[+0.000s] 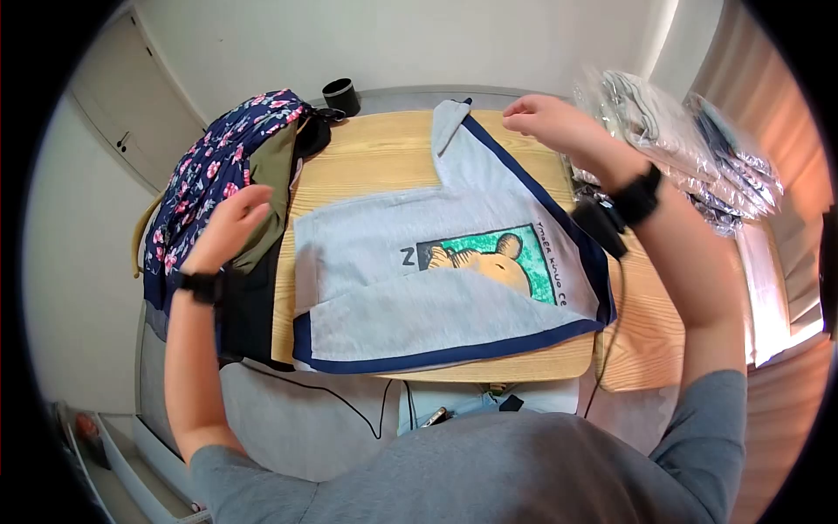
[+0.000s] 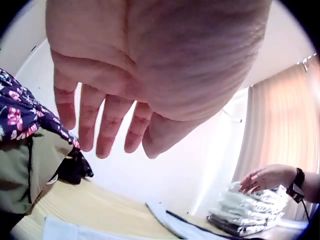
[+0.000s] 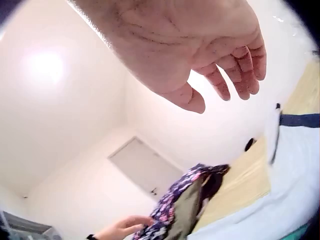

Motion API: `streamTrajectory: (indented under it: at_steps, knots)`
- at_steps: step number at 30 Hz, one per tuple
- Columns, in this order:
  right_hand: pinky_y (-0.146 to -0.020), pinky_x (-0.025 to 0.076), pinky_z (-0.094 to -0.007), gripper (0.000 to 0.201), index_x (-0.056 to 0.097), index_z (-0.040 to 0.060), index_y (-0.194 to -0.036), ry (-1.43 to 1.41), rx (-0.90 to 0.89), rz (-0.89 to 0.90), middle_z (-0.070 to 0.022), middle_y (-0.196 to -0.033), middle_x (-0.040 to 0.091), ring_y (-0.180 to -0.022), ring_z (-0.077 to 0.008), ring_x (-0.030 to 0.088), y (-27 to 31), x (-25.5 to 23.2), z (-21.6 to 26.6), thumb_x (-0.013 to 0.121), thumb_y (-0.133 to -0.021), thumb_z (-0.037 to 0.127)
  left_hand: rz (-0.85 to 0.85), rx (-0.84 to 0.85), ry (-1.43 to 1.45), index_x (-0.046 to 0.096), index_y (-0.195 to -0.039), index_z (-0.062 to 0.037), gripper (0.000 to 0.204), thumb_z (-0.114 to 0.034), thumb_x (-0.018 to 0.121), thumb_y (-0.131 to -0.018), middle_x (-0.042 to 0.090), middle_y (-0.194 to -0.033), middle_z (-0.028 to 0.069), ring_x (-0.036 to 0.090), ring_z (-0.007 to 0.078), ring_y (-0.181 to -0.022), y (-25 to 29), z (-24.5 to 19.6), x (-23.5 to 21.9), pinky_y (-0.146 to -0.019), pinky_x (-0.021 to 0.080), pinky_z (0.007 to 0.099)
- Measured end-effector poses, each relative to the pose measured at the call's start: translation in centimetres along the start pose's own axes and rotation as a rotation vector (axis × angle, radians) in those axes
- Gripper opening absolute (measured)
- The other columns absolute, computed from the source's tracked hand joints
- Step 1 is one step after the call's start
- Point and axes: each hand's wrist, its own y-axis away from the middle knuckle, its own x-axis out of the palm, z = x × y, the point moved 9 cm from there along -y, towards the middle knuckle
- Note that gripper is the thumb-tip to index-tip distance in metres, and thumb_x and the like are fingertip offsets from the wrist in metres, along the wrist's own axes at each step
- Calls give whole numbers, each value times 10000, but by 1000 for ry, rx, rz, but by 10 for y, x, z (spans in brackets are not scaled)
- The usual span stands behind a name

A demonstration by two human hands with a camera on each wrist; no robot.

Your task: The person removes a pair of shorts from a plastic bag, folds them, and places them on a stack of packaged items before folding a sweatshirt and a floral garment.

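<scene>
The wooden bench carries a light grey sweatshirt with navy trim, which covers most of the top from the centre down to 6 o'clock, with one sleeve reaching up toward 12 o'clock. It lies partly folded, its near flap turned up over the lower part of the print. It looks soft, light and limp, so it likely sags and creases wherever it is unsupported. The navy-edged hem and the sleeve ends seem the firmest places to pinch it, best taken at two points at once.

At 9 o'clock a heap of clothes, floral navy over olive, hangs off the bench's edge. At 2 o'clock sits a stack of bagged garments in clear plastic, probably slippery. A small black cup stands at 11 o'clock.

The left hand hovers above the floral heap, fingers straight and loose, holding nothing. The right hand is raised near 1 o'clock over the sleeve, fingers relaxed and empty.

The chest print shows a tan bear on a green panel. A "Z" stands left of it. Vertical lettering on the right reads roughly "Timer Kuo Co", too small to confirm.
</scene>
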Motion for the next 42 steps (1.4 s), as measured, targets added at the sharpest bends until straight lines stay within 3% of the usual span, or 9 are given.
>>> streamTrajectory:
  at_steps: [7, 15, 19, 23, 27, 31, 34, 38, 42]
  knots:
    - [-879, 408, -374, 483, 537, -99, -1129, -24, 249, -148, -200, -1138, 573, -1043, -280, 534, -119, 44, -142, 580, -846, 289, 159, 121, -280, 597, -1063, -8, 317, -120, 637, -769, 612, -1034, 173, 557, 331, -990, -63, 45, 88, -868, 443, 362]
    - [-751, 463, -357, 357, 587, -86, -1021, -190, 416, -152, -142, -982, 632, -854, -225, 589, -126, 75, -175, 650, -804, 190, 198, 34, -231, 615, -973, -10, 277, -113, 676, -723, 612, -932, 156, 569, 315, -919, -73, 74, 125, -802, 457, 362]
    - [-717, 469, -353, 251, 611, -29, -994, -601, 322, -89, -117, -952, 638, -796, -226, 597, -148, 82, -202, 567, -870, 185, 147, 109, -206, 619, -879, 10, 185, -76, 658, -720, 607, -859, 157, 573, 330, -838, -72, 63, 112, -744, 463, 371]
    - [-638, 444, -270, 227, 629, 54, -997, -732, 185, -126, -20, -885, 649, -709, -123, 567, -107, 43, -149, 590, -870, 238, 41, 199, -133, 610, -833, 10, 161, -88, 653, -713, 576, -792, 137, 562, 316, -784, -54, 34, 79, -700, 458, 359]
    - [-639, 310, -173, 177, 629, 109, -894, -560, 90, 32, 75, -831, 594, -709, -28, 468, -52, 18, -117, 587, -868, 280, 66, 250, -158, 605, -816, 15, 107, -22, 631, -718, 543, -793, 121, 547, 289, -799, -13, -8, 62, -700, 450, 347]
    - [-588, 329, -187, 198, 616, 114, -769, -437, 137, 167, 91, -686, 514, -625, -21, 418, 19, 25, -111, 613, -851, 295, 130, 305, -179, 623, -820, -11, 126, -23, 648, -698, 558, -797, 101, 549, 289, -814, 34, -23, 79, -708, 453, 358]
    - [-557, 332, -194, 293, 520, 121, -612, -318, 209, 279, 64, -605, 451, -580, -44, 419, 46, 47, -138, 641, -827, 279, 265, 266, -198, 639, -875, -27, 203, 5, 650, -675, 573, -835, 100, 556, 284, -838, 56, -12, 113, -740, 453, 351]
    - [-540, 369, -208, 321, 556, 62, -556, -72, 234, 463, 33, -555, 503, -558, -65, 466, 66, 72, -145, 652, -802, 243, 217, 287, -175, 642, -869, -49, 182, -7, 610, -695, 569, -803, 102, 557, 307, -807, 65, -16, 120, -708, 459, 371]
    - [-495, 434, -271, 354, 626, 6, -608, 262, 244, 331, -70, -564, 588, -502, -149, 545, 45, 41, -139, 648, -779, 314, 316, 252, -162, 644, -872, -37, 218, 34, 544, -691, 566, -818, 130, 550, 319, -838, 63, -9, 122, -730, 455, 377]
